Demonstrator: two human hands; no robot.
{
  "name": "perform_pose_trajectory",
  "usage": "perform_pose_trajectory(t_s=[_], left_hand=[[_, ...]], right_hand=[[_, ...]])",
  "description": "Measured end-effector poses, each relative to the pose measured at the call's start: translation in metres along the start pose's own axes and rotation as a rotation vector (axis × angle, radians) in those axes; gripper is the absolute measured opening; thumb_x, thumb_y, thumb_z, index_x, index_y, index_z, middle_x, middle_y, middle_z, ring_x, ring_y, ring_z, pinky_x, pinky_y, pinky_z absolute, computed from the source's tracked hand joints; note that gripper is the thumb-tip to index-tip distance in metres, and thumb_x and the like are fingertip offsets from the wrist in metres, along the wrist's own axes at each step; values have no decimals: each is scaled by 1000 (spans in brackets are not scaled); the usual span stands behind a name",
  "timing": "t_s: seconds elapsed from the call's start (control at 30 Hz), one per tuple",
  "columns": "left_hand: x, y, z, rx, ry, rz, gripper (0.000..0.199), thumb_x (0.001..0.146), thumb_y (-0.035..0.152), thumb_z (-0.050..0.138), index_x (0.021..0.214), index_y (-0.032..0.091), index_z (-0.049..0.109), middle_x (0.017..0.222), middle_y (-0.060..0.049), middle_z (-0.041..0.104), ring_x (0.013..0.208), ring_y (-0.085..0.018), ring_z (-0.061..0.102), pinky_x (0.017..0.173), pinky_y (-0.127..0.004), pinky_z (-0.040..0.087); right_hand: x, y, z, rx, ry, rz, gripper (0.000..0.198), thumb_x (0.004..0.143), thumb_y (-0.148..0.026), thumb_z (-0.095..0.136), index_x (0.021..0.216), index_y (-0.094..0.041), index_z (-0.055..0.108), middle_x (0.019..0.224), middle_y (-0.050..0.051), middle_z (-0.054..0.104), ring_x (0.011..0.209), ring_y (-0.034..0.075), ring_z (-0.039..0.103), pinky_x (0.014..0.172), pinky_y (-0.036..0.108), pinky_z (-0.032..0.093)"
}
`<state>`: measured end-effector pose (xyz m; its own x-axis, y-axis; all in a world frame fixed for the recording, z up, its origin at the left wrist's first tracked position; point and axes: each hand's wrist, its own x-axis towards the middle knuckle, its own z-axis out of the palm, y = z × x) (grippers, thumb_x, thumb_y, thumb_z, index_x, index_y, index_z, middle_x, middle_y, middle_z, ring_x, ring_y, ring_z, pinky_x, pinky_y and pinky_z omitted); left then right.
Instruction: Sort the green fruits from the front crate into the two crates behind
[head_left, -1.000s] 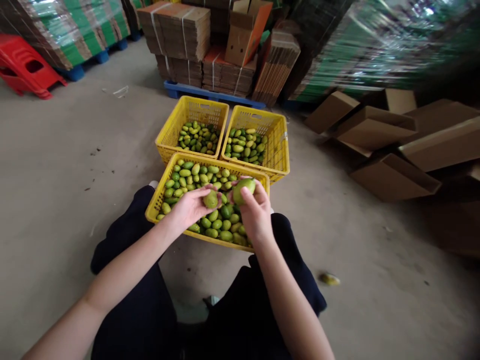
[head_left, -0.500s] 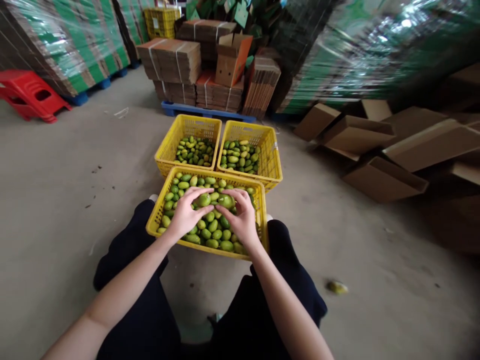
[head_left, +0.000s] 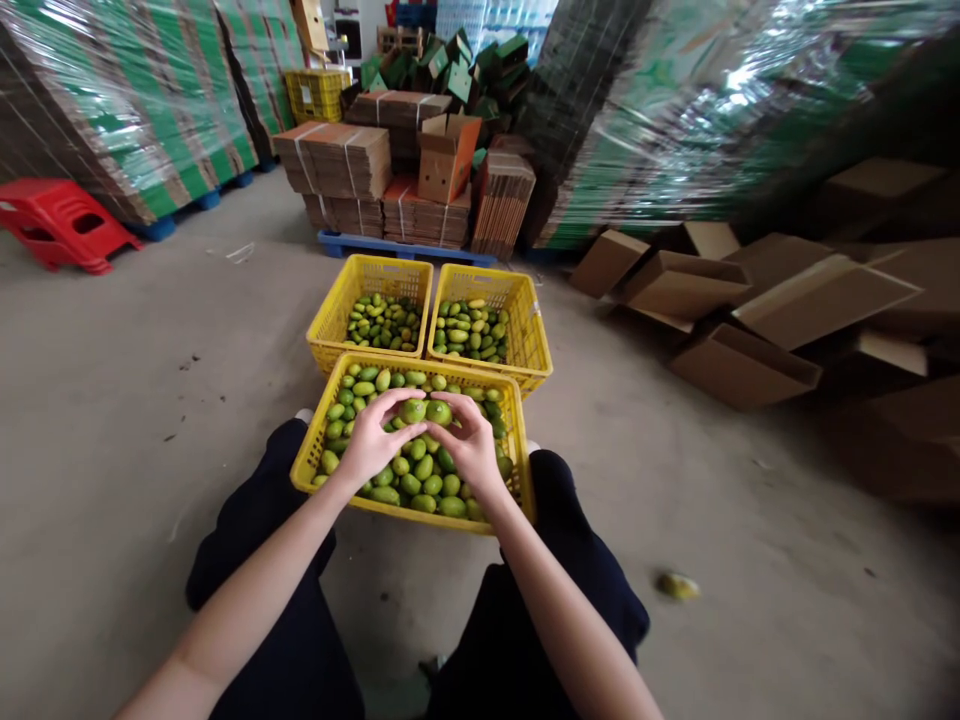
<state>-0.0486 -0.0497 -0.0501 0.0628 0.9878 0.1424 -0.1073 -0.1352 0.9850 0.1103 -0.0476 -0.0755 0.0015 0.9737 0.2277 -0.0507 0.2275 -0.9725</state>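
Film-wrapped stacks (head_left: 150, 110) stand tall at the left, with another wrapped stack (head_left: 675, 120) at the right. Between them, strapped cardboard bundles (head_left: 349, 165) sit on a blue pallet (head_left: 405, 246), and tipped cartons (head_left: 750, 365) lie heaped on the right side of the floor. Nearer, two yellow rear crates (head_left: 390, 273) stand side by side, partly filled with green and yellowish fruit. A yellow front crate (head_left: 420, 518) sits just before them, between the person's knees, its bottom largely covered by loose green fruit (head_left: 424, 468).

Over that crate, the left hand (head_left: 371, 440) and right hand (head_left: 476, 445) face each other, thumbs below and fingers above, thumb tips close together. Each grasps one fruit between thumb and fingers: the left fruit (head_left: 413, 411) and the right fruit (head_left: 439, 412), side by side at one height; whether they touch is too fine to tell.

The step in hand looks like comparing this pair. The next move seems to call for a light, steady pinch, then a release low over a crate. Both fruits show nearly round outlines, so their long axes probably point towards the person; which end faces back is unclear.
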Motion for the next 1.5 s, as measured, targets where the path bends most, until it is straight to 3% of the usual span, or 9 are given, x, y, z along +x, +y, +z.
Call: perform_pose_trajectory(t_s=[0.1,0.33,0.5,0.63,0.8,0.97,1.13,1.3,1.5], left_hand=[[3,-3,-2,24,19,11,35,61,16,85,94,25,78,114,-7,60,112,-21,59,95,-25,51],[8,-21,-6,166,-33,101,40,68,26,82,106,23,71,110,-7,60,108,-23,59,97,-39,51],[9,-19,-5,-22,41,-68,56,60,23,87,110,20,62,111,-7,65,105,-20,63,98,-36,51],[12,-13,-6,-202,114,-235,42,62,24,87,96,17,63,101,-5,70,96,-17,67,90,-29,54],[15,-13,-9,-392,62,-570,18,77,27,77,83,12,69,81,-6,73,74,-14,69,71,-23,58],[16,-12,-6,-440,55,-643,10,84,18,69,79,11,73,75,-7,74,68,-12,69,66,-21,59],[16,-9,-7,-441,91,-595,14,78,11,71,90,15,77,91,-6,76,79,-13,70,73,-22,58],[15,-18,-10,-427,-34,-323,32,74,19,73,106,19,75,112,-6,73,113,-21,63,96,-28,49],[11,-28,-5,-351,-60,-155,32,79,29,71,111,22,71,124,-6,66,125,-25,55,109,-35,39]], right_hand=[[0,0,-1,-28,-6,3,31,71,-31,80,102,-29,73,107,5,60,103,22,60,79,33,53],[2,5,-1,-64,5,16,35,67,-36,81,100,-26,71,108,6,62,102,23,61,81,35,54],[1,4,2,86,56,136,45,60,-32,86,99,-25,65,96,2,69,87,19,65,78,32,53],[2,-1,5,257,138,223,36,62,-34,85,90,-23,66,80,-3,69,75,14,64,73,27,52],[7,2,3,477,103,515,37,61,-44,86,81,-20,66,68,-3,69,55,11,61,52,22,52],[9,9,-1,525,85,672,33,63,-43,86,73,-19,65,62,1,70,49,12,61,45,22,53],[7,7,0,536,136,483,38,57,-36,89,87,-23,69,72,-4,72,60,11,65,58,23,54],[4,-2,1,379,67,238,43,58,-25,87,99,-27,74,91,-2,76,86,15,69,83,28,53],[2,-5,-4,272,67,204,46,62,-29,86,106,-27,74,102,1,76,98,22,69,94,39,52]])
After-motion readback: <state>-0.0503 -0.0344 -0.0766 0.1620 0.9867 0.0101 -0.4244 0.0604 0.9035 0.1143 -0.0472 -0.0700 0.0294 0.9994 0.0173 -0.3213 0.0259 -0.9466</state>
